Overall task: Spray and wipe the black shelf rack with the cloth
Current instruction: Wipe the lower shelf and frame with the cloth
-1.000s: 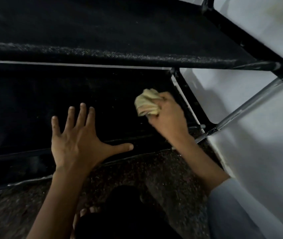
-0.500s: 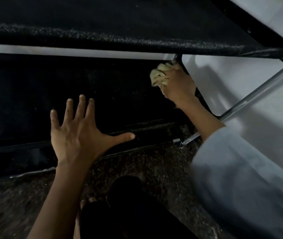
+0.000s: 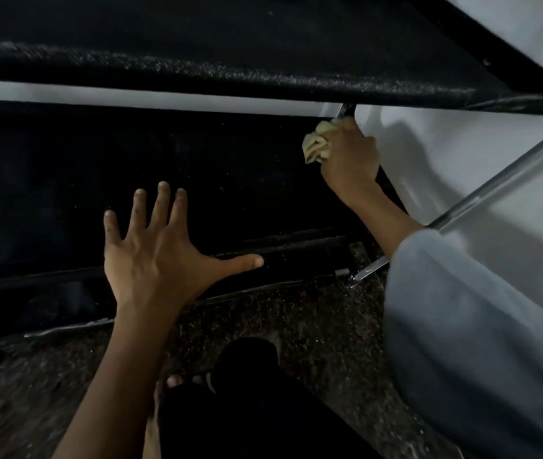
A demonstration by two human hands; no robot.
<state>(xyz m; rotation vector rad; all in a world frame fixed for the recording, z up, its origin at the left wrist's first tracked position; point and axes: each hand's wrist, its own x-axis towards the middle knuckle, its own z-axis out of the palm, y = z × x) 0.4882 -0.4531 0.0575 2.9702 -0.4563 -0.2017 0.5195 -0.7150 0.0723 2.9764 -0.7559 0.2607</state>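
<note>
The black shelf rack [image 3: 230,77] fills the upper view, with one fabric shelf across the top and a lower shelf [image 3: 131,167] beneath it. My right hand [image 3: 351,160] reaches into the far right corner of the lower shelf, shut on a crumpled yellow cloth [image 3: 317,145] pressed near the rack's rear right post. My left hand [image 3: 161,256] is spread flat with fingers apart, resting on the front edge of the lower shelf and holding nothing. No spray bottle is in view.
A white wall [image 3: 462,154] stands to the right and behind the rack. A silver metal rod [image 3: 482,197] slants down the right side. Speckled dark floor [image 3: 296,326] lies below, with my dark-clothed knee [image 3: 253,392] and bare toes near the bottom.
My right hand has carried the cloth from the middle right of the lower shelf up and back into its far right corner. My left hand has stayed spread in place.
</note>
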